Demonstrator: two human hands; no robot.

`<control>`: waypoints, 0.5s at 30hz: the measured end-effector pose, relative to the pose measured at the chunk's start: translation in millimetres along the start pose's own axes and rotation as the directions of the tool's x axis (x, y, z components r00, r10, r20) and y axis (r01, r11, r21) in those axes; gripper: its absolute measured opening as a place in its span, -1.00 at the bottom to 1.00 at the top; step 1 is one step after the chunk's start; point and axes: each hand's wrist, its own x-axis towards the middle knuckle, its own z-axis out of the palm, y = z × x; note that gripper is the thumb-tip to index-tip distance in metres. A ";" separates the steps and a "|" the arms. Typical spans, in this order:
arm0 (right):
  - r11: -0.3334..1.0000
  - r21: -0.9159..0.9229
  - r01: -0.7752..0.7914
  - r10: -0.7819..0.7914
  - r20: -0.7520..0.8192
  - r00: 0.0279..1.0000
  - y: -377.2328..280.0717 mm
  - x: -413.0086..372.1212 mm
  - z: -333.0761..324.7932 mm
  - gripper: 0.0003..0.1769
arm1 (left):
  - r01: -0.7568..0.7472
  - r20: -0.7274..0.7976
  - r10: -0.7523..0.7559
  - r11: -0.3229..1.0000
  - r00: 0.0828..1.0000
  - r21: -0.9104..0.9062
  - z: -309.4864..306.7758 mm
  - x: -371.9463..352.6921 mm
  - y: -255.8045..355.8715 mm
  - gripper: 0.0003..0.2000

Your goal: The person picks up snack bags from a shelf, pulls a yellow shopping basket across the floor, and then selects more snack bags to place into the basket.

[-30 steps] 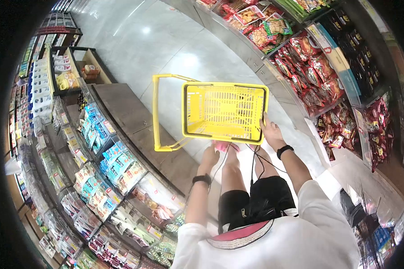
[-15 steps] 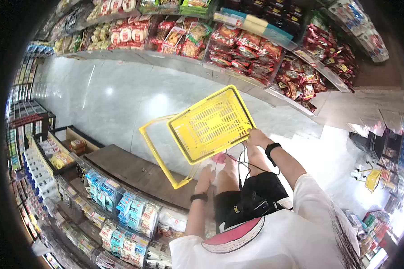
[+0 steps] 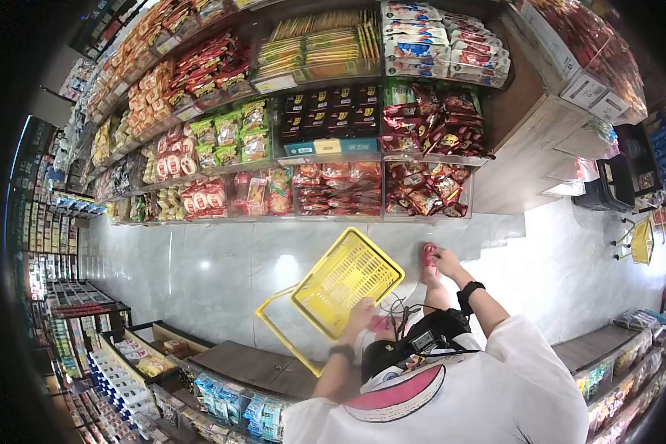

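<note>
- Gripping yellow basket (image 3: pixel 344 275) at its 5 o'clock rim with closed left hand (image 3: pixel 362 312); cannot tell right hand (image 3: pixel 445 260) grip.
- May tip or slip: held one-sided, tilted.

A tall run of shelves (image 3: pixel 333 159) stood across the pale glossy floor (image 3: pixel 200 274), packed with snack packets: red bags (image 3: pixel 429 118) at the right end, small dark boxes (image 3: pixel 333 100) in the middle, green bags (image 3: pixel 237 126) to their left and white-and-blue packs (image 3: pixel 440 41) on the top tier. A bare wooden end panel (image 3: pixel 529 148) closed the shelves on the right, with a dark stack (image 3: pixel 607 185) of what looked like baskets just beside it. Nearer the camera a brown wooden ledge (image 3: pixel 244 362) ran above a lower rack of blue packets (image 3: pixel 229 403)
</note>
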 end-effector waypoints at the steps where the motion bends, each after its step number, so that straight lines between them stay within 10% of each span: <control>1: 0.999 0.038 0.019 -0.018 -0.025 1.000 1.7 12.7 -8.0 -0.69 | -0.005 -0.019 0.004 0.998 1.000 -0.064 0.5 14.8 17.9 -0.76; 6: 0.719 0.664 -0.203 0.120 0.170 0.978 6.7 83.4 -53.9 -0.77 | -0.192 -0.106 0.167 0.931 0.980 -0.311 30.1 128.0 55.2 -0.77; 10: 0.533 0.775 -0.339 0.167 0.296 0.940 10.7 132.5 -74.5 -0.85 | -0.163 -0.281 0.101 0.965 0.954 -0.206 46.8 211.9 129.2 -0.73; 12: -0.086 0.856 -0.511 -0.366 0.450 0.815 88.4 184.0 -42.2 -0.85 | -0.042 -0.261 0.016 0.995 0.965 -0.094 29.8 222.9 206.4 -0.66; 14: 0.327 0.846 -0.421 0.060 0.426 0.903 54.7 179.2 -56.7 -0.84 | -0.027 -0.340 0.035 0.999 0.940 0.029 42.2 259.0 208.3 -0.63; 15: 0.494 0.825 -0.275 -0.052 0.343 0.938 65.9 186.4 -49.3 -0.84 | -0.015 -0.372 0.050 0.995 0.927 0.097 48.5 268.9 206.1 -0.61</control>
